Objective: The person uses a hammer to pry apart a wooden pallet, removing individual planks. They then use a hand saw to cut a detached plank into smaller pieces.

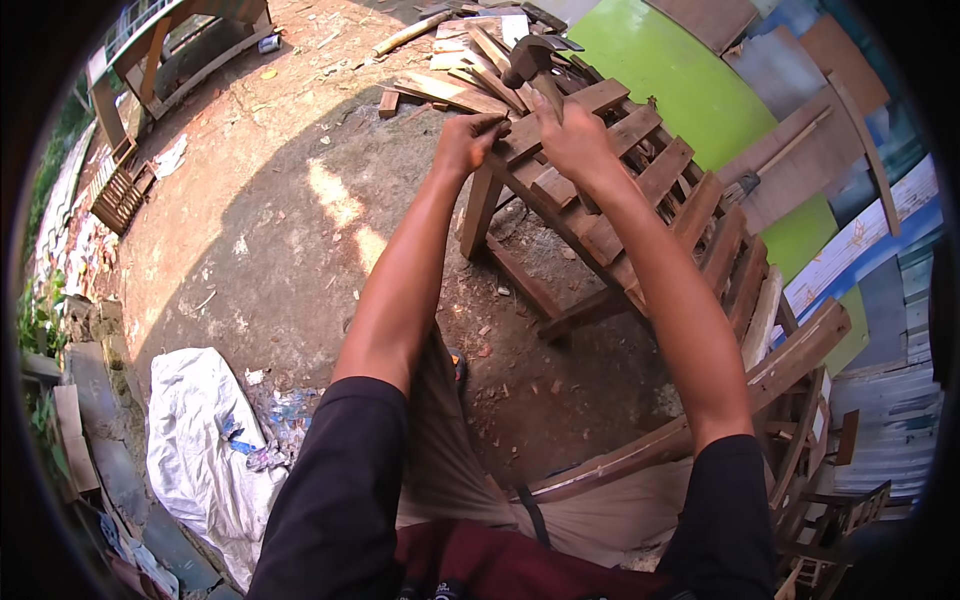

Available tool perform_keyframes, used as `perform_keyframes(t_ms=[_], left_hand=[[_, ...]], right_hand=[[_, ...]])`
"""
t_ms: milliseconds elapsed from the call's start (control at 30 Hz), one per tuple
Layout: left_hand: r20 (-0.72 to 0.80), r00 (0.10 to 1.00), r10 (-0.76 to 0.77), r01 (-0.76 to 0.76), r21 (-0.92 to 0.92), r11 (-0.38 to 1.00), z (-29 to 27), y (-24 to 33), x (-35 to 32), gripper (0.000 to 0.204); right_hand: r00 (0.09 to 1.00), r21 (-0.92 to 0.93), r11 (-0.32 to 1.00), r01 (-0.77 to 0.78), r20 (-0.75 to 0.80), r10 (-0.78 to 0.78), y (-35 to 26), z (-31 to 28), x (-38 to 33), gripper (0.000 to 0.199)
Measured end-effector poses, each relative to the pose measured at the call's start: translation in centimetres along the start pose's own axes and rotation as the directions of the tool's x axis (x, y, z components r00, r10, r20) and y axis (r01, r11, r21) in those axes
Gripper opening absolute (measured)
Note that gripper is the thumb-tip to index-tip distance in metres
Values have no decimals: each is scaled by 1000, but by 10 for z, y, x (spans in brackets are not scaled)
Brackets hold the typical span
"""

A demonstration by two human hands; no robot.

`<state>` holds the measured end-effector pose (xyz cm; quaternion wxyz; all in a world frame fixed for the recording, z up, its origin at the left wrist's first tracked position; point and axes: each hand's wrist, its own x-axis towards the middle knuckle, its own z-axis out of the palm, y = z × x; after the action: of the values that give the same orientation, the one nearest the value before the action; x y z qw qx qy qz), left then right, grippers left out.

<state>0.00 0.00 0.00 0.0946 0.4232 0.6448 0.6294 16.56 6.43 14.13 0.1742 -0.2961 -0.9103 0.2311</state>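
My right hand (577, 140) is wrapped round the handle of a hammer (531, 62), its dark metal head raised above the end of a slatted wooden frame (520, 140). To its left, my left hand (468, 143) is closed in a pinch at the frame's far left corner, beside the end of the first slat. Whatever its fingertips hold is too small to make out. Brown wooden slats (662, 170) lie across the frame in a row running toward the near right. A wooden leg (481, 212) supports the corner under my hands.
Loose wood offcuts (470, 85) are piled beyond the frame. A bright green panel (670, 75) and other boards stand at the right. Near left lies a white sack (205, 430) on the dirt ground (270, 230). A long beam (640, 445) crosses close to my legs.
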Motion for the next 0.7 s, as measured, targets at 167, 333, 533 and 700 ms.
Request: perform_keyframes(t_ms=[167,333,533,700], left_hand=[[-28,1000,-8,8,-16,1000,7,-10,-13,29],[-6,1000,-8,8,32,999,8,-1,-6,30],[14,999,-39,40,-31,999,-1,-1,-6,29],[48,996,-74,79,-105,991,1,8,-8,29]], right_hand=[[986,-121,990,71,158,-52,1,-5,2,66],[991,-32,999,-39,126,42,-2,-3,-3,65],[994,100,992,-83,83,75,-5,-1,-5,65],[999,38,999,-27,-43,28,3,1,-1,64]])
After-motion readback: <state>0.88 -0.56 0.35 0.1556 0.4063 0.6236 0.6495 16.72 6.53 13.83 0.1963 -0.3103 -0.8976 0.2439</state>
